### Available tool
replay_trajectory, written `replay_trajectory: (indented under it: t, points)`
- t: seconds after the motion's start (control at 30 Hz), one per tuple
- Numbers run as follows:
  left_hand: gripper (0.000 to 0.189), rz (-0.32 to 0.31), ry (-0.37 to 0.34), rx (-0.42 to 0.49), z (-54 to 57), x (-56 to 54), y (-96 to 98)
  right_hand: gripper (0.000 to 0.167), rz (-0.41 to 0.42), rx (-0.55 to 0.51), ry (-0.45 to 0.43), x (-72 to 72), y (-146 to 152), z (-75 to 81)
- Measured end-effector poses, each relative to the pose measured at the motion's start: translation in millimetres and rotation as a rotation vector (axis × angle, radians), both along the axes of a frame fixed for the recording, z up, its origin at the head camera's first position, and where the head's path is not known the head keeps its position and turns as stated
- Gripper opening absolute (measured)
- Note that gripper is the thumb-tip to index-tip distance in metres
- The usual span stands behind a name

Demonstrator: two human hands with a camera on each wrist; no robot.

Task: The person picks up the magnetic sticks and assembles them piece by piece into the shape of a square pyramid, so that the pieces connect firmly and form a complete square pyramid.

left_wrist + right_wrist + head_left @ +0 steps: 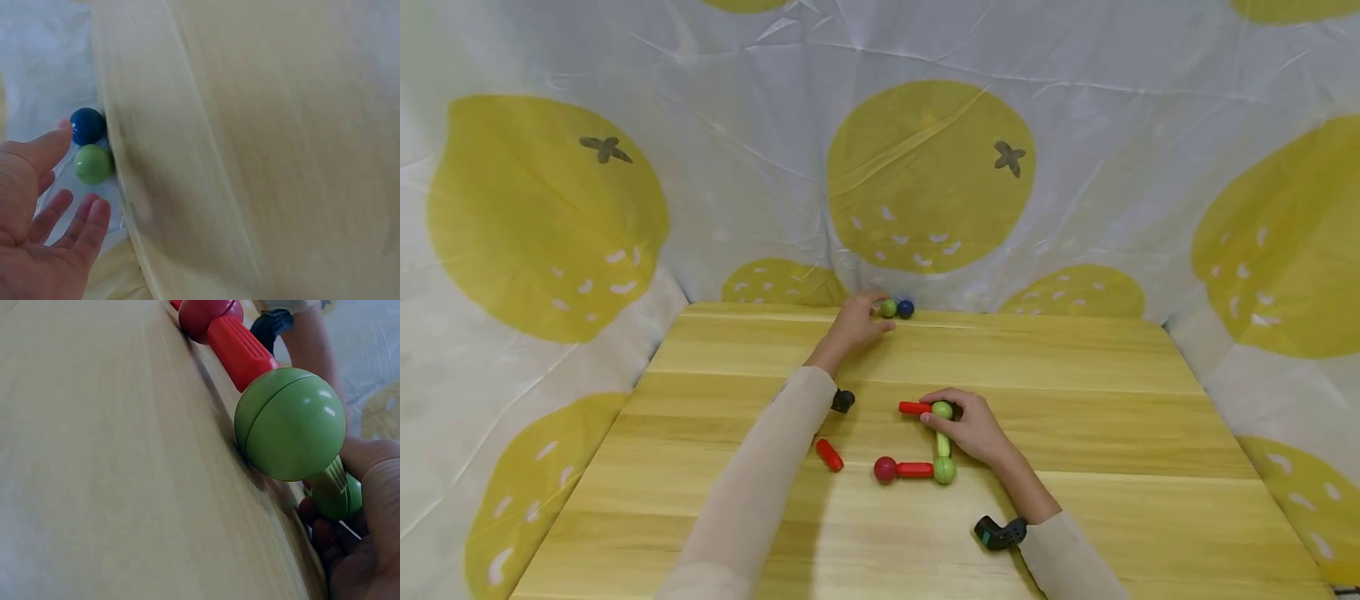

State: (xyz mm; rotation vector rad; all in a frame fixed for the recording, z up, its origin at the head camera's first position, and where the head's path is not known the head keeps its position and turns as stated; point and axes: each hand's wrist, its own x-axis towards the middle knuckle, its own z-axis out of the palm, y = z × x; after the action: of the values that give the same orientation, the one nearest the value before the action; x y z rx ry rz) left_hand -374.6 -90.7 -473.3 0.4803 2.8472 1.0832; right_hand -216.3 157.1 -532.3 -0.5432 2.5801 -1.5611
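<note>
At the table's far edge, my left hand [856, 323] reaches with spread fingers toward a loose green ball [889, 308] and a blue ball [906, 309]. In the left wrist view the thumb overlaps the side of the blue ball [88, 126], and the fingers are apart from the green ball [94, 165]. My right hand [973, 425] grips the upper green ball [942, 410] of a joined ball-and-rod piece. From that ball a red rod [914, 408] points left and a light green rod [943, 444] leads to another green ball [944, 470]. A second red rod [915, 470] ends at a dark red ball [885, 469].
A loose red rod [830, 455] lies on the wooden table [1112, 433], beside the left forearm. Black wrist cameras sit on both wrists, one near the right sleeve [1000, 532]. A lemon-print cloth [1075, 208] hangs behind the table and along its sides.
</note>
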Motion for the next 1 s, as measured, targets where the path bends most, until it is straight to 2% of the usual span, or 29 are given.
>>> replay_trajectory:
  t: [0.17, 0.23, 0.5, 0.6, 0.77, 1.0]
  points:
    - [0.06, -0.052, 0.012, -0.084, 1.2, -4.6, 4.3, 0.026, 0.002, 0.013, 0.016, -1.6, 0.3, 2.2]
    - [0.057, -0.051, 0.023, -0.104, 0.5, -4.2, 5.1, 0.025, 0.001, 0.019, 0.014, -1.4, -0.7, 2.1]
    - [0.031, 0.049, 0.07, -0.111, -9.5, 2.3, 4.4, 0.024, -0.017, 0.022, -0.014, 1.3, -3.0, -0.6]
    - [0.032, 0.058, 0.066, -0.113, -12.5, 6.4, 2.7, 0.023, -0.016, 0.014, -0.018, 2.5, -2.6, -2.4]
    - [0.037, 0.019, 0.057, -0.116, -5.5, 22.4, -0.3, 0.025, -0.013, 0.01, -0.019, 3.2, -2.0, -3.2]
    - [0.034, -0.051, 0.03, -0.022, 22.3, 60.4, -3.9, 0.023, -0.02, -0.003, -0.031, 1.5, -2.2, -0.5]
